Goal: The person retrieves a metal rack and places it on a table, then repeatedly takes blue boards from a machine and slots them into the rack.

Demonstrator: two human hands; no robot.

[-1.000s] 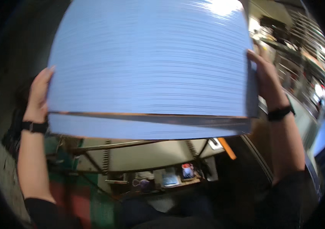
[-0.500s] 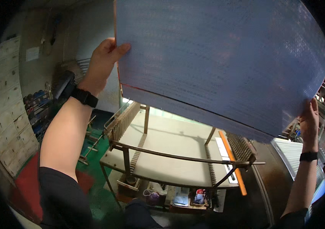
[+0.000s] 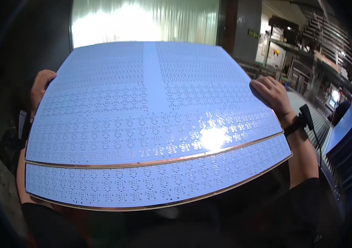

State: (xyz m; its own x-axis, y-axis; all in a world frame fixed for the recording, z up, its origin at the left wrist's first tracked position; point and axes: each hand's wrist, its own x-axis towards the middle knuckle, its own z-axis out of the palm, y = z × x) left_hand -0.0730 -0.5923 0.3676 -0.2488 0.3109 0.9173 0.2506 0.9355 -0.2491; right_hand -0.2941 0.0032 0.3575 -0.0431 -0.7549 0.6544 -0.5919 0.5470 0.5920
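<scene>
I hold a large pale blue panel (image 3: 151,107) flat in front of me, its face covered with rows of small printed patterns. A thin copper-coloured strip crosses it near the front edge, and a second sheet shows just below it. My left hand (image 3: 41,84) grips the panel's left edge. My right hand (image 3: 273,93), a black band on its wrist, grips the right edge with the fingers lying on top. The panel hides most of what lies below.
A roller conveyor (image 3: 316,120) runs along the right side. Blue sheets (image 3: 347,140) stand stacked at the far right. Behind the panel are a bright translucent wall (image 3: 142,20) and shelving (image 3: 308,37) at the upper right.
The panel has swung from tilted up, with its underside showing, to lying flat before me with its patterned face up. The metal frame table below is now hidden.
</scene>
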